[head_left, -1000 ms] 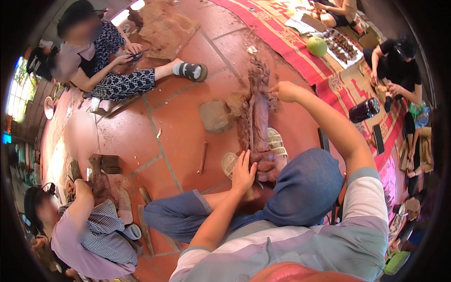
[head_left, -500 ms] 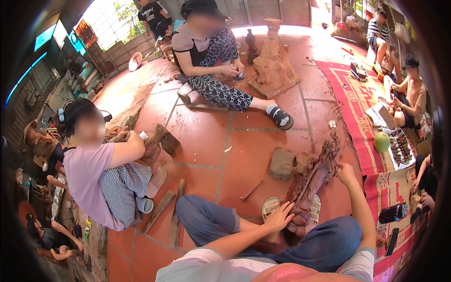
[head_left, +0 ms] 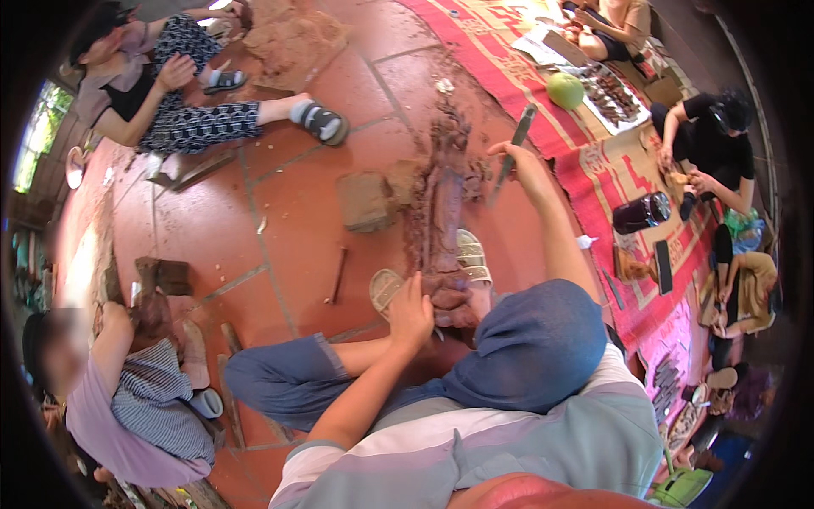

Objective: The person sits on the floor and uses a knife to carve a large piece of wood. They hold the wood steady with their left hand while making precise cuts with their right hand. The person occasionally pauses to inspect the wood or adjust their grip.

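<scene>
A long reddish-brown wood carving (head_left: 443,199) stretches away from my lap, with a knobbly, branching far end. My left hand (head_left: 411,314) grips its near end, fingers along the side. To the right of the carving, my right hand (head_left: 527,170) is raised and closed around a long, slim, grey chisel-like tool (head_left: 523,131). The tool stands almost upright, its lower end close to the carving's right side; whether it touches is too blurred to tell. My sandals (head_left: 472,254) lie on either side of the carving.
A wooden block (head_left: 365,202) lies left of the carving, and a thin stick (head_left: 337,276) rests on the tiles. Co-workers sit to the left and right. The red mat (head_left: 585,182) bears a green round fruit (head_left: 565,91), a dark jar (head_left: 642,212) and a phone (head_left: 663,266).
The view has turned to the right. My right hand, earlier low beside the carving, is now raised with the grey tool showing in it. My left hand stays at the near end.
</scene>
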Action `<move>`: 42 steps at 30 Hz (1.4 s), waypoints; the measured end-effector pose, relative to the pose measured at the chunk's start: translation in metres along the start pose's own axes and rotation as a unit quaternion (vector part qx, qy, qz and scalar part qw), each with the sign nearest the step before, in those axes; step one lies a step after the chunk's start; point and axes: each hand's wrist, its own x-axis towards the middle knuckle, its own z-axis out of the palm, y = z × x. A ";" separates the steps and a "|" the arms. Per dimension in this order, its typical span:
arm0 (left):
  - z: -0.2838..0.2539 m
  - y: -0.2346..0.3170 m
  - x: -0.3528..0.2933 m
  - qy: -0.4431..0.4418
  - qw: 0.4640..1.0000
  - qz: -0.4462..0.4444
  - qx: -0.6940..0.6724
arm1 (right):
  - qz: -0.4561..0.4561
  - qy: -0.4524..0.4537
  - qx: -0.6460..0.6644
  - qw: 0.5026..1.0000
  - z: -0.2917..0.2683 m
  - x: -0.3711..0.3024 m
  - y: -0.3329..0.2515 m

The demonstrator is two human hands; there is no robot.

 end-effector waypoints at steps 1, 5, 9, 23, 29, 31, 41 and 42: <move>-0.005 -0.002 0.000 -0.006 1.000 -0.010 0.010 | 0.018 -0.011 0.031 0.999 0.005 -0.001 0.002; -0.010 0.003 0.002 -0.037 0.999 -0.021 0.011 | -0.009 0.075 0.182 0.980 0.021 -0.018 0.008; -0.015 0.001 0.003 -0.043 0.999 -0.028 0.005 | -0.052 0.121 0.204 0.970 0.044 -0.008 0.038; -0.016 0.002 0.002 -0.046 0.998 -0.035 -0.005 | -0.181 0.146 -0.118 0.965 0.057 -0.010 0.019; -0.013 -0.001 0.000 -0.051 0.998 -0.032 0.003 | -0.229 0.124 -0.169 0.951 0.060 -0.025 0.022; -0.013 0.003 0.002 -0.053 0.998 -0.036 -0.002 | -0.199 0.137 -0.142 0.960 0.053 -0.020 0.017; -0.014 0.005 0.002 -0.056 0.998 -0.017 0.026 | -0.193 0.138 -0.137 0.962 0.056 -0.009 0.011; -0.013 0.007 0.004 -0.055 0.998 -0.012 0.023 | -0.215 0.138 -0.147 0.956 0.054 -0.003 0.021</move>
